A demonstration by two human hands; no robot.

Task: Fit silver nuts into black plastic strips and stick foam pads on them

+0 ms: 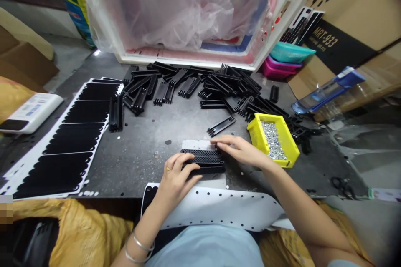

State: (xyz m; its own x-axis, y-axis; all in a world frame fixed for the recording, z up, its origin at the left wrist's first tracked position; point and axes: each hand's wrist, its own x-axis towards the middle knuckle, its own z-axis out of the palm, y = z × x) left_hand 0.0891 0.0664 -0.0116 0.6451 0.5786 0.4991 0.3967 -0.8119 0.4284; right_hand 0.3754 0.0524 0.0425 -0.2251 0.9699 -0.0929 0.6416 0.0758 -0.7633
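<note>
The slotted plastic strips [203, 159] on the bench are black. The plastic tray [257, 134] is bright yellow, and the screws [273, 139] inside it are silver. A white backing sheet [97, 144] carries black pads [73, 171] with scalloped edges. The punched paper strip [216, 208] is white, with a row of small black dots. One basket [291, 52] is teal, the other basket [277, 69] is magenta. The ring [169, 168] is gold, the bangles [139, 247] are silver, and the shirt [203, 248] is pale blue.
</note>
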